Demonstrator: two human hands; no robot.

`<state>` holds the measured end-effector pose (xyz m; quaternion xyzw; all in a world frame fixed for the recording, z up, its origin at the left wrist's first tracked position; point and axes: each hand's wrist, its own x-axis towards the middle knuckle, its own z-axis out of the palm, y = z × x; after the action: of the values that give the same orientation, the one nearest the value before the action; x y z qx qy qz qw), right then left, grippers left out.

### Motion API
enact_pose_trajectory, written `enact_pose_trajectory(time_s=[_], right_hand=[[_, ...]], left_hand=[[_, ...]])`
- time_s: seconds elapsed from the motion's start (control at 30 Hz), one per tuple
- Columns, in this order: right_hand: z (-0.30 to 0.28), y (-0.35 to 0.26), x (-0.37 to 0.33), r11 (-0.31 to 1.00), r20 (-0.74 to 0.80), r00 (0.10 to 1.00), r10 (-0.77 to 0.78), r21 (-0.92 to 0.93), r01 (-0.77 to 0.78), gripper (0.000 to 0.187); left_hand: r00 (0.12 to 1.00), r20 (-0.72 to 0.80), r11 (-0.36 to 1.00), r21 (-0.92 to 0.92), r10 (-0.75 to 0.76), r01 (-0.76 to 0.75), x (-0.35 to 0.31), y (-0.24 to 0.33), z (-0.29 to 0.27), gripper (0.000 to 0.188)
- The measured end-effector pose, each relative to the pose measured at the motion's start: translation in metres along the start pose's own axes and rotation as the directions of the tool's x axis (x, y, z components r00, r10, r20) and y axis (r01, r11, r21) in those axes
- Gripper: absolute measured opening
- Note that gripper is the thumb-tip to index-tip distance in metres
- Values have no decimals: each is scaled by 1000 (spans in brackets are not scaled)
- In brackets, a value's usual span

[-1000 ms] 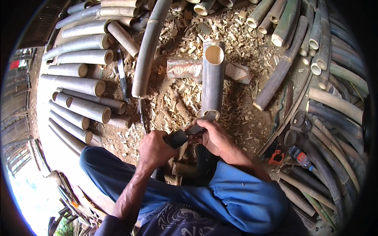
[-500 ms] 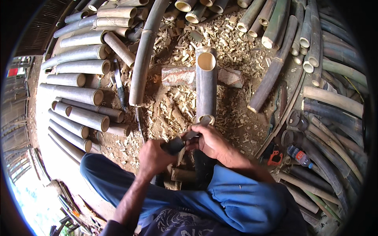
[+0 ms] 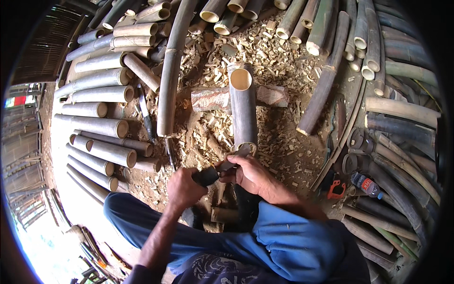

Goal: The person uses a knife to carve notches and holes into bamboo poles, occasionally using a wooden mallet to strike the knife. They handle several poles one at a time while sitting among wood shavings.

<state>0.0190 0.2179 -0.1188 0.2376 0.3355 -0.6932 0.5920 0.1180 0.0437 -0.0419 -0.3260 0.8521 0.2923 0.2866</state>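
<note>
My left hand (image 3: 183, 188) is closed round the dark handle (image 3: 206, 176) of a knife in front of my lap. The knife's short grey blade (image 3: 229, 165) points to the right. My right hand (image 3: 254, 176) pinches the blade near its tip between thumb and fingers. Just beyond that hand lies a bamboo tube (image 3: 243, 118), its near open end beside the blade tip. An oval opening (image 3: 240, 79) is cut into the tube's upper side near its far end. A rough wooden block (image 3: 210, 101) lies crosswise under the tube.
Pale wood chips (image 3: 279, 142) cover the ground. Cut bamboo tubes (image 3: 97, 125) lie in rows at the left, with more poles (image 3: 326, 75) at the far side and right. A long knife (image 3: 144, 113) lies left of a long bamboo pole (image 3: 171, 75). A plastic bottle (image 3: 366, 185) rests at the right.
The whole view has shifted slightly. Both hands keep their hold on the knife, which lies at nearly the same angle; the bamboo tube shows no clear movement.
</note>
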Motion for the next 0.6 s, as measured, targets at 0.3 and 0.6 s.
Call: enact_pose_trajectory(time_s=[0.3, 0.6], right_hand=[[-8, 10, 1, 995, 6, 1000, -17, 102, 16, 17], [-14, 2, 6, 940, 165, 983, -83, 341, 22, 19]], left_hand=[[957, -218, 981, 43, 194, -189, -3, -22, 31, 22], [980, 1, 923, 335, 199, -188, 5, 52, -45, 18]])
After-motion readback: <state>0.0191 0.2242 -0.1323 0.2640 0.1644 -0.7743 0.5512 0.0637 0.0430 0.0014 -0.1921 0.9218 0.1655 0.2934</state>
